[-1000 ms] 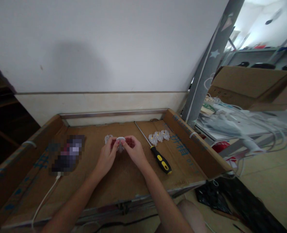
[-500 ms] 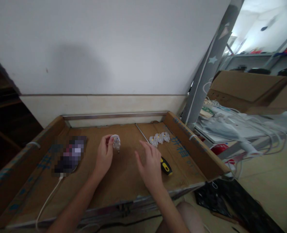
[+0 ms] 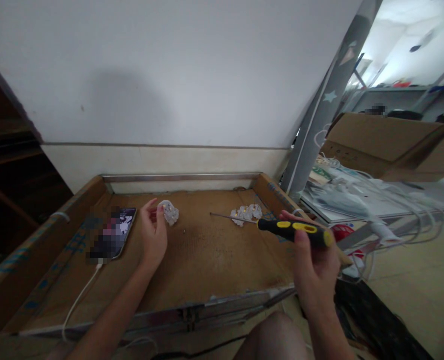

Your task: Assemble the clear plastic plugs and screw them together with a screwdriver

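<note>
My left hand (image 3: pixel 154 235) pinches a small clear plastic piece with a scalloped outline (image 3: pixel 169 213) just above the cardboard surface. My right hand (image 3: pixel 317 262) is wrapped round the black and yellow handle of a screwdriver (image 3: pixel 293 231), whose thin shaft points left across the tray. Behind the shaft lies a row of similar clear pieces (image 3: pixel 246 214) with yellowish centres. A tiny screw-like bit (image 3: pixel 185 231) rests on the cardboard, right of my left hand.
The cardboard-lined tray (image 3: pixel 207 270) has raised sides and stands against a white wall. On its left lies a phone (image 3: pixel 126 225) with a white cable (image 3: pixel 80 295). To the right, a table (image 3: pixel 342 212) carries plastic bags, cables and a cardboard box (image 3: pixel 387 142).
My right hand has picked up the screwdriver from the tray and moved right and nearer with it. My left hand has shifted slightly left, still holding the clear plastic piece.
</note>
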Tool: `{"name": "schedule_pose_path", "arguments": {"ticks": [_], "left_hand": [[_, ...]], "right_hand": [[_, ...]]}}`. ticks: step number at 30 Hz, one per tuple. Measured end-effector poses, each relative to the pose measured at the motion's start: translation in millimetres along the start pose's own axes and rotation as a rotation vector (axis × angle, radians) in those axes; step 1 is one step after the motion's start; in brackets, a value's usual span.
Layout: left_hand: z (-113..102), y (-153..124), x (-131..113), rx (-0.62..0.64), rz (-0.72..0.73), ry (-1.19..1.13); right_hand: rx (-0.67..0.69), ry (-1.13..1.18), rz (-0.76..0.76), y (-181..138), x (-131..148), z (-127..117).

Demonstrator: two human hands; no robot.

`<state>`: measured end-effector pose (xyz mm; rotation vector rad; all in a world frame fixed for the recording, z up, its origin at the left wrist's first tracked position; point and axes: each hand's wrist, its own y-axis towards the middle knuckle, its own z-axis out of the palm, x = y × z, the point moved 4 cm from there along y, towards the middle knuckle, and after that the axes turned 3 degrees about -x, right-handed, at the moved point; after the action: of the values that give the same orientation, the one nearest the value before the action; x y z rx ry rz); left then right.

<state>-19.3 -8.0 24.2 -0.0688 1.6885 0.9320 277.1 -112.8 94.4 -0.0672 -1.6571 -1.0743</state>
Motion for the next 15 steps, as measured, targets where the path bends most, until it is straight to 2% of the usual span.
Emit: {"name": "schedule_pose_path", "arguments": {"ticks": [2, 4, 6, 10, 15], "left_hand": [[-1, 2, 4, -0.054, -0.001, -0.031], [0, 3, 7, -0.070, -0.014, -0.063], [1, 3, 8, -0.060, -0.032, -0.092], [2, 3, 8, -0.035, -0.052, -0.108], [1, 4, 10, -0.053, -0.053, -0.085]], "right_hand": [[-0.156, 0.214, 0.021, 5, 23, 1], [-0.228, 0.449, 0.111, 8, 39, 5], [-0.259, 0.582, 0.147, 9, 55, 12], [-0.387, 0.588, 0.110, 6, 78, 25], [-0.352, 0.635, 0.207, -7, 78, 47]]}}
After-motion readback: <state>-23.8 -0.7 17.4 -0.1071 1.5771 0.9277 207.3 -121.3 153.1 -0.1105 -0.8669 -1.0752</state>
